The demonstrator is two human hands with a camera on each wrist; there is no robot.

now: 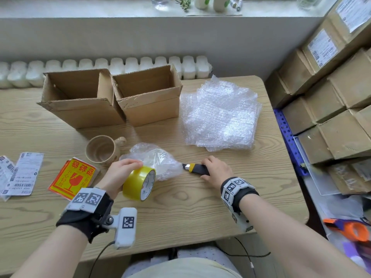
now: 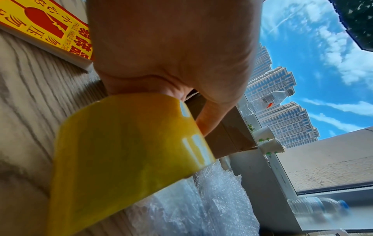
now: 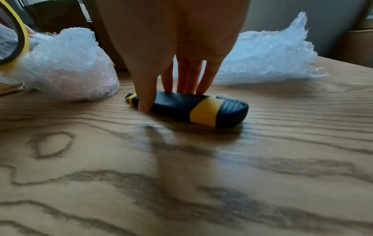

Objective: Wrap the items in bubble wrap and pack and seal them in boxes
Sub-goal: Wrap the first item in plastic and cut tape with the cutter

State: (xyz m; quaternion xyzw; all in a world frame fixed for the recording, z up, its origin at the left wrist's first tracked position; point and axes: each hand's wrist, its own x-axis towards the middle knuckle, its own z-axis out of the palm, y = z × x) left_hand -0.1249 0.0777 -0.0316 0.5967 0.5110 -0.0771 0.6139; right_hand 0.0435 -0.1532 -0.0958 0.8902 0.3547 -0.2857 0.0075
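My left hand point(image 1: 124, 171) grips a yellow tape roll point(image 1: 139, 183) held on edge just above the table; close up, the fingers curl over the roll point(image 2: 125, 151). Right behind it lies a bundle wrapped in bubble wrap point(image 1: 158, 160). My right hand point(image 1: 214, 169) pinches a black and yellow utility knife point(image 1: 197, 169) that lies flat on the table, thumb on the near side point(image 3: 144, 102) and fingers on the far side, its tip pointing at the bundle point(image 3: 68, 67). A beige mug point(image 1: 102, 150) stands unwrapped to the left. Two open cardboard boxes point(image 1: 80, 97) point(image 1: 148, 95) stand at the back.
A stack of bubble wrap sheets point(image 1: 218, 115) lies at the back right. Yellow fragile stickers point(image 1: 72, 178) and white shipping labels point(image 1: 20, 173) lie at the left. Sealed cartons point(image 1: 331, 87) are piled beside the table's right edge. Orange scissors point(image 1: 353, 229) lie lower right.
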